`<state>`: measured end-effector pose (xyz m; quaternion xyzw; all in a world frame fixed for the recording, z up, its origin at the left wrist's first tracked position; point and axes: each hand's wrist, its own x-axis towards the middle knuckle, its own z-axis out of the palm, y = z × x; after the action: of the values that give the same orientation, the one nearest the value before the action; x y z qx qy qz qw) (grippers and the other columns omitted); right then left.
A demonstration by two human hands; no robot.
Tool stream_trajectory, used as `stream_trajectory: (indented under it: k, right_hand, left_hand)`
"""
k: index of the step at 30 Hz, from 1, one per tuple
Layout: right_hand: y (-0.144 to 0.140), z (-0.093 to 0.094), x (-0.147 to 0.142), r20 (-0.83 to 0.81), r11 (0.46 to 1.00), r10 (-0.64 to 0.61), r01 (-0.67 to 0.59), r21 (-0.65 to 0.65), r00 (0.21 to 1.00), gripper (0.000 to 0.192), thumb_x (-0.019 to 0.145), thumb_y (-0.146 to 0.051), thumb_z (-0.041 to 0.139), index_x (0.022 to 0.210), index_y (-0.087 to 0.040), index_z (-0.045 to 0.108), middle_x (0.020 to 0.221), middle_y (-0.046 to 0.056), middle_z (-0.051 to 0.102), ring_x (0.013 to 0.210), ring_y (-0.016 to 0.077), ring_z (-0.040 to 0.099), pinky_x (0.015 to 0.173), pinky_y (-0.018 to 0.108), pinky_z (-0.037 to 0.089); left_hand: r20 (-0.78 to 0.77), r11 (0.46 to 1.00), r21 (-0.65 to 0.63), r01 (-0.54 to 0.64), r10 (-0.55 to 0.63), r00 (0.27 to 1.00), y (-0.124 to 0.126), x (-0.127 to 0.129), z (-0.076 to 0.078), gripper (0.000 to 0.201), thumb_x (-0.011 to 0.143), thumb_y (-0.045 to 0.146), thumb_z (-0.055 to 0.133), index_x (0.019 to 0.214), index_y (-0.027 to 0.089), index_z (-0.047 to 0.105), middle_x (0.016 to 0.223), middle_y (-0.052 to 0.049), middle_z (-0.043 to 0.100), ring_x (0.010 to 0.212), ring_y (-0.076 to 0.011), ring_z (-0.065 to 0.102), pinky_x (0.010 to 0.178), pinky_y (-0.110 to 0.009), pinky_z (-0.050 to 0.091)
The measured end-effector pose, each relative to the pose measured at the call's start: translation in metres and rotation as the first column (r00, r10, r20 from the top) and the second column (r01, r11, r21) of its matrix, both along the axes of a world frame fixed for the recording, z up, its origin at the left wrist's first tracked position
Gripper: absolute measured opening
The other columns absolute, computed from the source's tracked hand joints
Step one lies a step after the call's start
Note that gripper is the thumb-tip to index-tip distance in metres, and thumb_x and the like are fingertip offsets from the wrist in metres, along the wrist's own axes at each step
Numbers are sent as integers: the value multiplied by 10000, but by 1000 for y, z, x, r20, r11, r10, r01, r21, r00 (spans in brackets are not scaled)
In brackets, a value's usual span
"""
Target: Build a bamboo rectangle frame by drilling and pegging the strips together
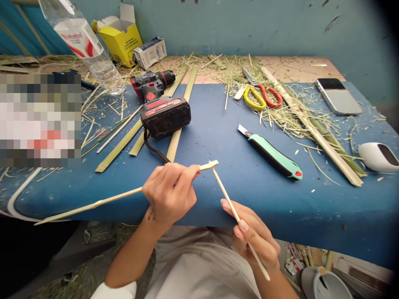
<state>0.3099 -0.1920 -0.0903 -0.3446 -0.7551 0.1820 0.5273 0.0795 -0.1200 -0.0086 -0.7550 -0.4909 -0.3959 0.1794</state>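
My left hand [170, 189] is closed round a long, thin bamboo strip [93, 204]. Its long end slants down to the left past the table's front edge, and a short end sticks out beyond my fingertips. In my right hand [257, 234] a slender bamboo stick [225, 193] is pinched between thumb and fingers. The stick's upper tip meets the short end of the strip, at or just under it. Nearest to my right hand on the table is a green and black utility knife [274, 157], blade out. A cordless drill [166, 116] lies beyond my left hand.
Flat bamboo slats [120, 149] lie under and beside the drill. Scissors [255, 97] rest among bamboo shavings [289, 120]. A split bamboo piece [327, 147], a phone [338, 97] and a white rounded device [378, 157] are right. A water bottle [84, 45] and yellow box [120, 39] stand back left.
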Motion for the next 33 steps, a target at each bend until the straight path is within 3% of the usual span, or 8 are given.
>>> stream_trajectory:
  k: [3,6,8,11,14,20,26,33]
  right_hand:
    - [3,12,4,-11,995,92,-91,30,996,612,982,-48,604,1564,-232,564,1342,149,757,1222,310,753,919,512,702]
    - [0,28,14,-220,934,139,-201,-295,966,539,1041,-72,494,1527,-272,614,1410,148,722,1157,283,775,864,460,708]
    - [-4,38,21,-442,757,99,-356,-548,891,499,1111,-189,403,1558,-325,579,1433,153,705,1053,266,793,782,445,702]
    - [-13,49,27,-620,437,59,-579,-688,782,483,1123,-395,455,1602,-380,516,1285,136,759,823,218,778,668,380,654]
    - [-21,53,24,-481,290,25,-467,-835,876,469,1089,-413,565,1550,-326,576,912,33,733,603,109,620,574,248,517]
    - [-31,45,9,-57,489,-84,-8,-872,995,380,1094,-508,503,1200,-211,714,731,-16,513,653,119,469,595,239,387]
    - [-30,39,1,-22,612,-81,32,-790,996,340,1108,-445,463,935,-212,640,629,-57,362,542,101,325,525,260,270]
    - [-33,28,-3,-70,616,-94,3,-787,993,296,1105,-394,480,892,-221,592,634,-60,329,528,99,302,515,273,236]
  left_hand:
    - [-3,994,100,-47,47,999,-1,0,-1,233,886,51,776,1062,192,719,826,-27,725,761,-165,684,733,-320,442]
    - [-13,987,132,-95,98,995,0,0,-2,215,908,62,757,1069,199,714,859,-30,750,766,-151,698,767,-305,460]
    - [-25,984,139,-110,115,993,1,0,-3,194,918,82,760,1062,202,709,865,-31,757,730,-141,681,769,-301,460]
    - [-62,983,142,-114,123,990,1,2,-2,177,928,113,762,1069,204,704,899,-46,771,727,-147,681,782,-304,466]
    - [-82,993,83,-86,93,992,-1,4,2,150,952,146,746,1077,218,700,964,-48,788,742,-142,698,741,-292,459]
    - [-71,985,-147,-93,84,994,-8,9,5,208,961,167,756,1163,203,722,1053,-30,814,762,-154,714,681,-321,427]
    - [-38,992,-114,44,-49,998,-9,7,7,211,963,134,735,1166,191,736,927,-9,815,707,-150,685,635,-329,397]
    - [-79,985,-166,58,-71,994,-7,0,8,197,981,96,676,1129,203,747,893,4,807,676,-138,670,609,-333,375]
